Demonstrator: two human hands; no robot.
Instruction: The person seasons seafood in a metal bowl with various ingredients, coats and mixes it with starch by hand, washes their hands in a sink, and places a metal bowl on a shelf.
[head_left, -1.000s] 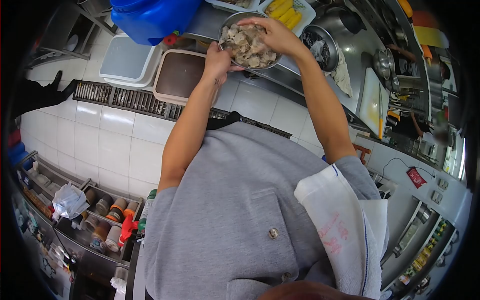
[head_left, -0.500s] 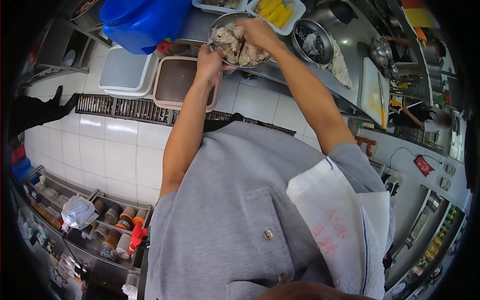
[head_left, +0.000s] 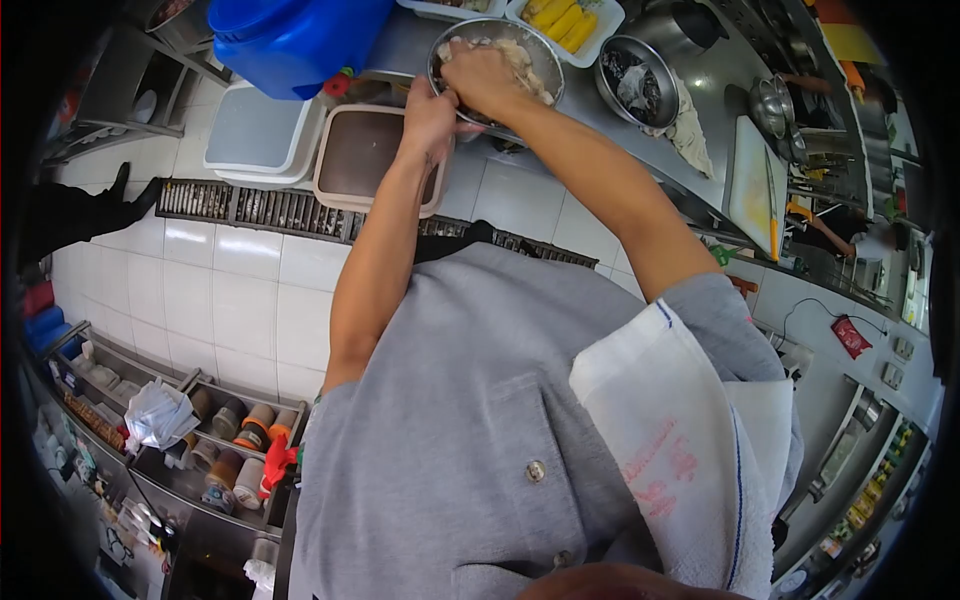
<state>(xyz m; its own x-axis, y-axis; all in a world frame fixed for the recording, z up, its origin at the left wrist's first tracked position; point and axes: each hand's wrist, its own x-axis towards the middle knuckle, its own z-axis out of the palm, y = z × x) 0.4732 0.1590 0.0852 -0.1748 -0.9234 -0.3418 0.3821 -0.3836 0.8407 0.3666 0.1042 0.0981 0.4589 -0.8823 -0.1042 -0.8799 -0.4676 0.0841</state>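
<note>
A round metal bowl [head_left: 553, 64] with pale, wet-looking pieces of food [head_left: 522, 62] is at the top centre, at the counter's edge. My left hand [head_left: 430, 117] grips its near left rim, thumb on the rim and fingers partly underneath. Inside the bowl, my right hand [head_left: 478, 80] presses into the food on the left side; its fingertips are buried among the pieces, so what they grip is hidden. To the bowl's right are a white tray with yellow pieces [head_left: 565, 20] and a second metal bowl [head_left: 637, 82] holding dark contents and a crumpled clear wrap.
A blue plastic container [head_left: 290, 45] stands left of the bowl. Lidded tubs [head_left: 262, 130] sit below it by a floor grate [head_left: 290, 210]. A cutting board with a knife [head_left: 750, 185] lies right. Another person's dark-clad leg [head_left: 85, 215] is far left.
My right hand has moved from the bowl's far right side to its left side, deeper into the food. My left hand stays on the rim. The food has shifted toward the right.
</note>
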